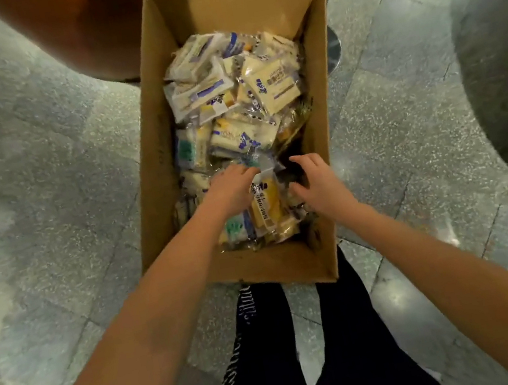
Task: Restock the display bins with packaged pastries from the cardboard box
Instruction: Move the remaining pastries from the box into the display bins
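Both arms stretched down into cardboard box (295, 263). Left hand (232, 190) fingers curled round pastry packets (265, 209) at box near end. Right hand (319, 182) curled beside them, grasp unclear.

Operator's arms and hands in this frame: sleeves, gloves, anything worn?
No gloves on the left hand or the right hand. The left forearm and right forearm are bare up to the frame edge, with no sleeve showing. No watch, band or ring is visible. Below them are black trousers with white lettering down one leg.
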Demonstrator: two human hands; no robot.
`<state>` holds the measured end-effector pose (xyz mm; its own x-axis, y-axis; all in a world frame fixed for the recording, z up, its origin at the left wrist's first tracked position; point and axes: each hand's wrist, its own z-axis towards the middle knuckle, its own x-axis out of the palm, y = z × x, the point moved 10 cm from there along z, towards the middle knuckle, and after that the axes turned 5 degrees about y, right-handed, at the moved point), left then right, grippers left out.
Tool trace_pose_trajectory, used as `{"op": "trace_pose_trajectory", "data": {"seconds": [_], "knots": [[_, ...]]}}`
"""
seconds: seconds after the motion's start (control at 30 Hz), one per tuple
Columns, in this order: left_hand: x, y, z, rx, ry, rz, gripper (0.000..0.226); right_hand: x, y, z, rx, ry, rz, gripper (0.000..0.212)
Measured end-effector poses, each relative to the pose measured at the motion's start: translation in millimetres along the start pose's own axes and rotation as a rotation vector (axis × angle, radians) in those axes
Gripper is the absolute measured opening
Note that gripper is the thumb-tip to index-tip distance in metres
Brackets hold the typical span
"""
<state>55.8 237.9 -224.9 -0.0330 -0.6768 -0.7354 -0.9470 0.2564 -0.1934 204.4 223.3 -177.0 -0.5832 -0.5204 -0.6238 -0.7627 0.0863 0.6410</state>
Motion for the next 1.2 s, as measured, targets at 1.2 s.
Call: {"op": "trace_pose_trajectory", "data": {"seconds": [1.2], "knots": [[62,109,-12,0.005,0.308,-0.561,0.067,142,-47,52,0.114,0.199,-0.339,0.086]]}}
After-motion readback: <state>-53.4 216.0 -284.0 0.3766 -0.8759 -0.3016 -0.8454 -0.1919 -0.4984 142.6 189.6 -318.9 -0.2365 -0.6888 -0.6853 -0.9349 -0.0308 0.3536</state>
